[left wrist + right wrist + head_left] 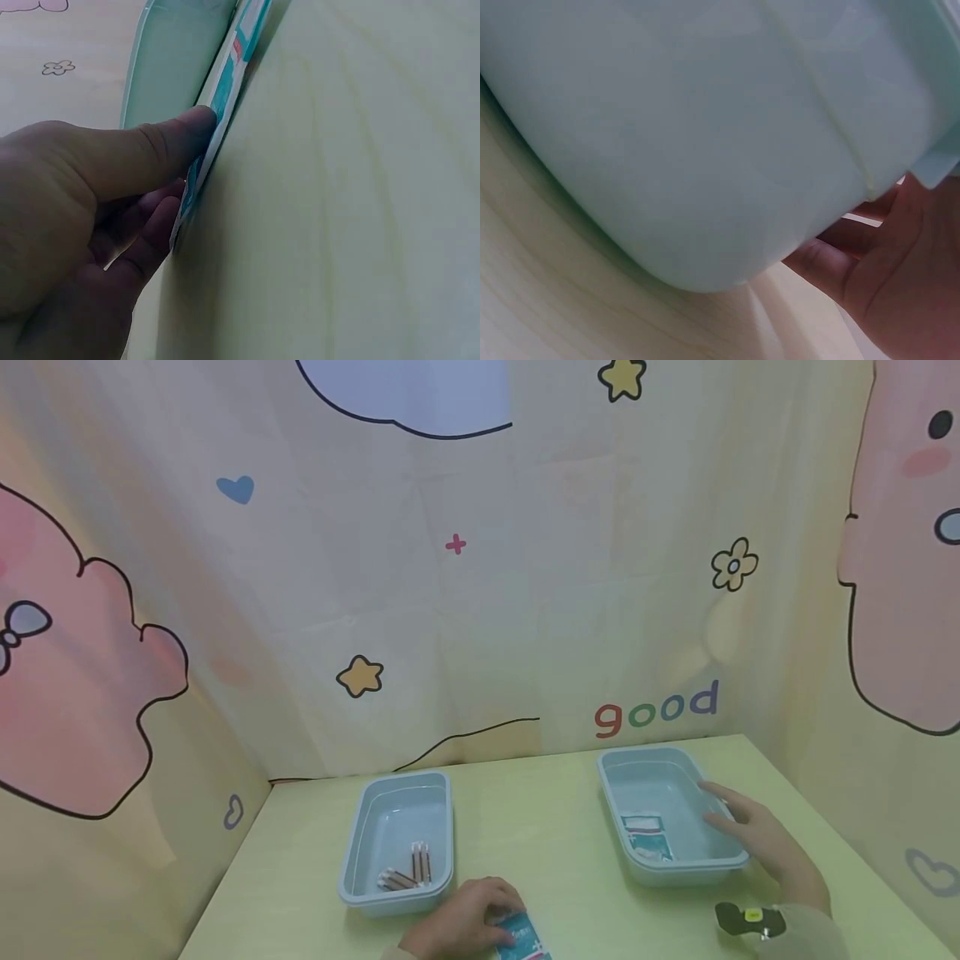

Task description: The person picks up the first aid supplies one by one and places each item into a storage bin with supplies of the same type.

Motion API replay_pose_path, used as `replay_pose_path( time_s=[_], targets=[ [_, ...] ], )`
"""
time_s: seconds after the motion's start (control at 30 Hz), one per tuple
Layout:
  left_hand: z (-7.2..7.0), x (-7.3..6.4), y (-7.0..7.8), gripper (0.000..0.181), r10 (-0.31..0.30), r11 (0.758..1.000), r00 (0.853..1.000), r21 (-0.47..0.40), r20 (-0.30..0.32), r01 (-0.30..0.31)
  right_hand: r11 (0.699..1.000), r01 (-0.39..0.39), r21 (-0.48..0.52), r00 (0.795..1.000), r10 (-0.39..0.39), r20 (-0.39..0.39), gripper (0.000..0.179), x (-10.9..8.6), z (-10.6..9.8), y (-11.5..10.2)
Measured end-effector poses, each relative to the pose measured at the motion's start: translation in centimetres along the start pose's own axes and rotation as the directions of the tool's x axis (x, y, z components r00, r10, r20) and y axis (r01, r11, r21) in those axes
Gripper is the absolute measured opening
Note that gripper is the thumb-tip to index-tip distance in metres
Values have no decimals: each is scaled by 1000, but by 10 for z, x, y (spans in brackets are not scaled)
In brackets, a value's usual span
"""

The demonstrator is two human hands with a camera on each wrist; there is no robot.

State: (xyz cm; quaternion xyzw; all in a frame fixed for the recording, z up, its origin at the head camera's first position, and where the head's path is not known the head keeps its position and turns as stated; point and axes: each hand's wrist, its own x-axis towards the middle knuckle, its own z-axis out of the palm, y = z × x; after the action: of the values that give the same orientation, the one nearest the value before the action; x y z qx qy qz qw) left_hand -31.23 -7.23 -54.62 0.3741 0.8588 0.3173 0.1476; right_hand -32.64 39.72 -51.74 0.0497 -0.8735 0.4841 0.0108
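Observation:
My left hand [468,914] pinches a flat teal-and-white packet [522,937] with a pink stripe, low in front of the left bin. In the left wrist view the thumb presses one face of the packet [217,120], seen nearly edge-on close over the table, with fingers behind it. My right hand [757,831] holds the right rim of a light blue plastic bin [667,756], thumb and forefinger reaching over the edge. The right wrist view shows the bin's outer wall [690,150] hiding the fingertips. Inside that bin lie teal-and-white packets [648,839].
Another light blue bin [397,781] stands at the left, with several short brown sticks [420,862] with pale ends inside. Both bins sit on a pale yellow-green tabletop [525,827]. A printed curtain [525,635] hangs behind the table and along both sides.

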Motion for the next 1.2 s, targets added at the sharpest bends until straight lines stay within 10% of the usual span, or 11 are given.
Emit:
replay_pose_path(
  time_s=[0.27,0.7,1.2],
  targets=[
    [2,-3,2,16,128,978,991,174,-42,-118,1000,4,-10,1000,-4,-7,67,1,1,-1],
    [6,-2,12,7,-47,999,993,19,-109,49,1000,9,-15,1000,-9,-6,67,-2,1,-2],
    [5,11,18,7,-53,998,978,-43,-200,45,1000,7,-9,1000,-7,-7,67,-1,2,-2]
  ],
)
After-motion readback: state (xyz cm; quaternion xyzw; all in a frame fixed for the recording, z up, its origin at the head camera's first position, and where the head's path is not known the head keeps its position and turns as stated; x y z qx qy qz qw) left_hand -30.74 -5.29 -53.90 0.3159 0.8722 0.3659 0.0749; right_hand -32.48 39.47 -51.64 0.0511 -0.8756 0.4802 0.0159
